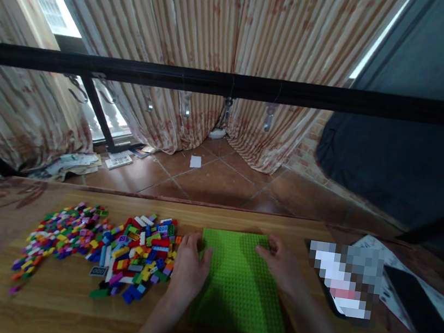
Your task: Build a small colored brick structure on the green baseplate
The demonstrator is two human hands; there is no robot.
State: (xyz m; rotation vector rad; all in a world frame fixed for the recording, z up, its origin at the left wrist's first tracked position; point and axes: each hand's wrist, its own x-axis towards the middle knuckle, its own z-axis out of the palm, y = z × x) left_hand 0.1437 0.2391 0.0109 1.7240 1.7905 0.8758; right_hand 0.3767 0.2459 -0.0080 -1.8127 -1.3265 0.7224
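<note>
A bright green studded baseplate (240,285) lies flat on the wooden table in front of me. Along its left edge, my left hand (190,269) has the thumb over the studs and the curled fingers just outside, closed on the edge. At the far right corner my right hand (280,263) grips the plate in the same way, thumb on top and fingers past the edge. The fingertips' undersides are hidden. Just left of my left hand lies a loose heap of mixed larger toy bricks (139,254).
A pile of small colourful bricks (72,231) spreads across the left of the wooden table (60,315). On the right lie a blurred-out phone (340,282) and a dark flat device (424,313) on patterned paper. A black rail (233,85) crosses beyond the table, before curtains.
</note>
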